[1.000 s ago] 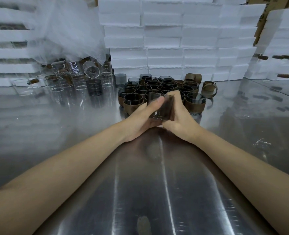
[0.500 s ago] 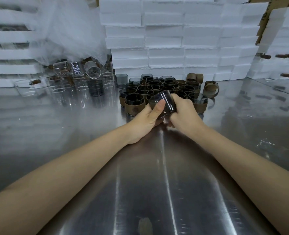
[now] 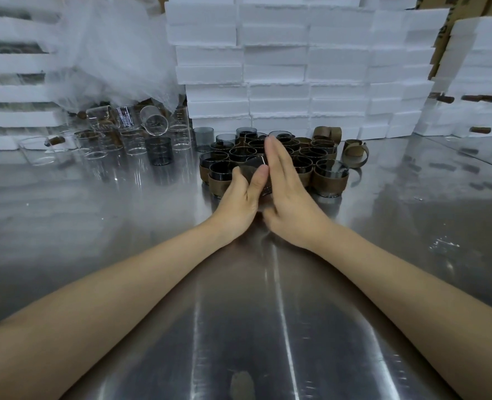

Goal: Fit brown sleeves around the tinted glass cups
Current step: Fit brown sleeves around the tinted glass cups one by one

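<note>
steel surface (image 3: 239, 327) nearest. left grip (image 3: 240, 194) curls round tinted glass cup (image 3: 253, 168); right grip (image 3: 288, 186) flat, fingers straight, pressing the cup's side. behind: sleeved cups (image 3: 329, 176), loose brown sleeves (image 3: 354, 153) right, clear glasses (image 3: 129, 140) left, white foam boxes (image 3: 279, 67).

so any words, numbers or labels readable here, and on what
Nothing here reads clearly.
Clear glasses: white printed marks, too blurred to read.
Cardboard: dark marks, maybe print, too small to read.
Foam boxes, cups, sleeves: no print seen.
</note>
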### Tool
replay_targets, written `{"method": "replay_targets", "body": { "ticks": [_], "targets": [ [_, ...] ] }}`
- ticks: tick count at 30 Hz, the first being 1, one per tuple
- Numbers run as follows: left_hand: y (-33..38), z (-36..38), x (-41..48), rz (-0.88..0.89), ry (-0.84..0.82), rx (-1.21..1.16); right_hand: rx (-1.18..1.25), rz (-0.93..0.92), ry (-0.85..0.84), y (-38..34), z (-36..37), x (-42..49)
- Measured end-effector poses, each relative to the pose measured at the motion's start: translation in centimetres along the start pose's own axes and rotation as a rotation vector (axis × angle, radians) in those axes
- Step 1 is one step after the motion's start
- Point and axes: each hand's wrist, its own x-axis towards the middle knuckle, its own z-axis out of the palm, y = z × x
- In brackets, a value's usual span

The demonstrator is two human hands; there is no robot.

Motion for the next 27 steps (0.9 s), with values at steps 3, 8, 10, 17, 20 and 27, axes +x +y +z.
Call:
{"method": "replay_targets", "body": {
  "ticks": [3, 8, 10, 17, 20, 27],
  "targets": [
    [0.1, 0.1, -0.2, 0.032, -0.055, -0.024, 0.175, 0.186, 0.011, 0.8, -0.4, 0.5],
    [-0.2, 0.1, -0.4, 0.130, -0.046, 0.101, 0.395, 0.263, -0.032, 1.8, -1.1, 0.5],
    [-0.3, -0.1, -0.4, 0.129, -0.030, 0.071, 0.424, 0.255, -0.058, 1.6, -1.3, 0.5],
    [0.0, 0.0, -0.2, -0.025, 0.044, -0.098, 0.497, 0.269, -0.156, 1.8, -1.1, 0.1],
    [-0.1, 0.2, 0.1, 0.009, 0.038, -0.091, 0.614, 0.280, -0.071, 2.0, -1.1, -0.1],
    [0.9, 0.4, -1.1, 0.630, 0.171, 0.573, 0.747, 0.409, 0.126, 2.6, -1.2, 0.4]
  ]
}}
